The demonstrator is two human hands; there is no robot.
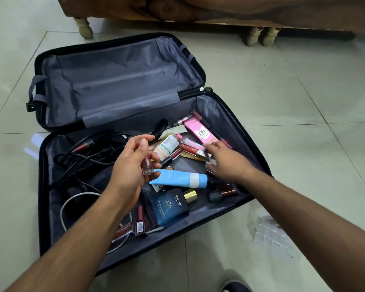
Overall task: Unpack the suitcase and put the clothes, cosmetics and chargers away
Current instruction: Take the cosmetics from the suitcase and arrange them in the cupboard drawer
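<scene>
Suitcase [43, 157]: lies open flat on the tiled floor [303, 102], both halves lined in grey fabric. The far half holds nothing visible; the near half holds the cosmetics and cables.

Left hand [131, 167]: fingers curled around a small clear bottle [147, 166] with a reddish upper part, gripped between thumb and fingers above the near half. A second small item may sit higher in the same grip; it cannot be identified.

Right hand [226, 161]: fingers spread and extended, palm down, reaching into the cosmetics pile. The hand is motion-blurred; whether the fingertips touch anything cannot be told.

Contents near the right hand: a pink BB cream box [200, 131], several lip gloss tubes [190, 149] and a labelled clear bottle [167, 146].

Contents between the hands: a light blue tube [181, 179] lying on its side. Just below it, a blue cologne bottle [170, 207] with a gold cap.

Contents left of the left hand: tangled black cables [86, 157] and a white cable [76, 199].

Near edge: dark red nail polish bottles [140, 221].

Beyond the suitcase stands wooden furniture [219, 9] on turned legs.
</scene>
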